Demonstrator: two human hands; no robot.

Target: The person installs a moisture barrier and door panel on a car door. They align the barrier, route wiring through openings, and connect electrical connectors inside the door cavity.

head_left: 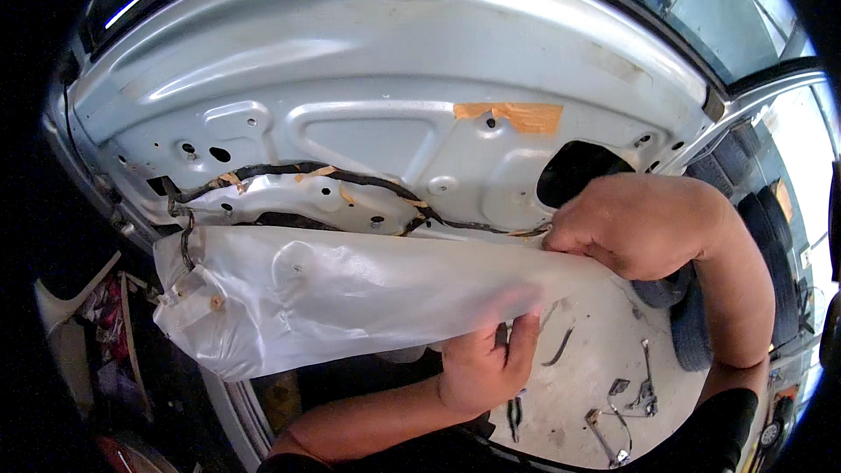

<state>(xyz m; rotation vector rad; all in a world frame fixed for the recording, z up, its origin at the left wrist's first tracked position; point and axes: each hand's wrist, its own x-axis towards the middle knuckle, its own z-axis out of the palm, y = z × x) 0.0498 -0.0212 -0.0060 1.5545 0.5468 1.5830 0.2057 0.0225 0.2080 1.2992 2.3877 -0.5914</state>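
Note:
A translucent white plastic sheet (377,289) hangs folded down from the lower part of a bare silver car door panel (368,44). My left hand (491,359) has the sheet's lower edge pinched, its fingertips showing hazily through the film. At the sheet's right end, my right hand (639,223) is closed on the upper edge, just below a large dark opening (583,171) in the panel. A black wiring harness (368,177), held in places by tan tape, runs along the panel above the sheet. Its left end passes down across the film.
Black-handled pliers (514,419) and a metal linkage part (646,396) lie on the pale floor (561,394). Several tyres (692,320) stand to the right. Orange-tan tape (534,118) sticks to the panel, and window glass (701,9) spans the upper right.

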